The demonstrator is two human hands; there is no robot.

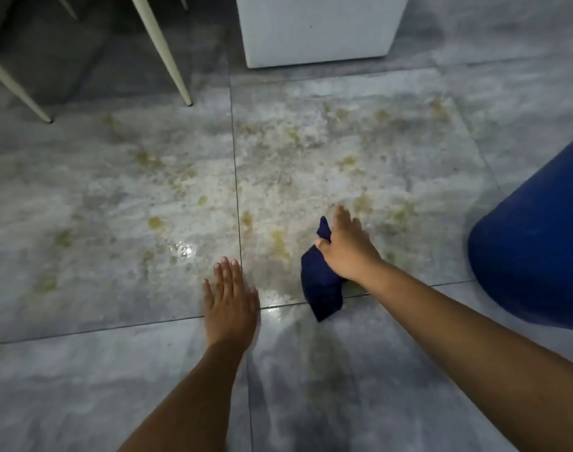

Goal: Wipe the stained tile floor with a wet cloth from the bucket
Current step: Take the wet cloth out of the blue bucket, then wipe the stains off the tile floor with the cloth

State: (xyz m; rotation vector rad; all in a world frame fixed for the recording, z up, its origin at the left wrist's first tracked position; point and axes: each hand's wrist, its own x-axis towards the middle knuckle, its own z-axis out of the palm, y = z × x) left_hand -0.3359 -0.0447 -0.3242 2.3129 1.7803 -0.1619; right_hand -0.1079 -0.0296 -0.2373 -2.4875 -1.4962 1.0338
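A dark blue cloth (321,285) lies bunched on the grey tile floor (115,370), and my right hand (347,246) presses down on it with the thumb hooked over its top fold. My left hand (229,305) rests flat on the tile to the left of the cloth, fingers spread, holding nothing. Yellow-brown stains (278,243) and a whitish smear cover the two tiles beyond both hands. A small wet glint shows left of the grout line. The blue bucket (533,243) stands at the right edge, only its side in view.
A white box-shaped object (317,31) stands at the top centre. Thin cream chair legs (167,57) slant down to the floor at the top left. Dark grout lines cross near my hands.
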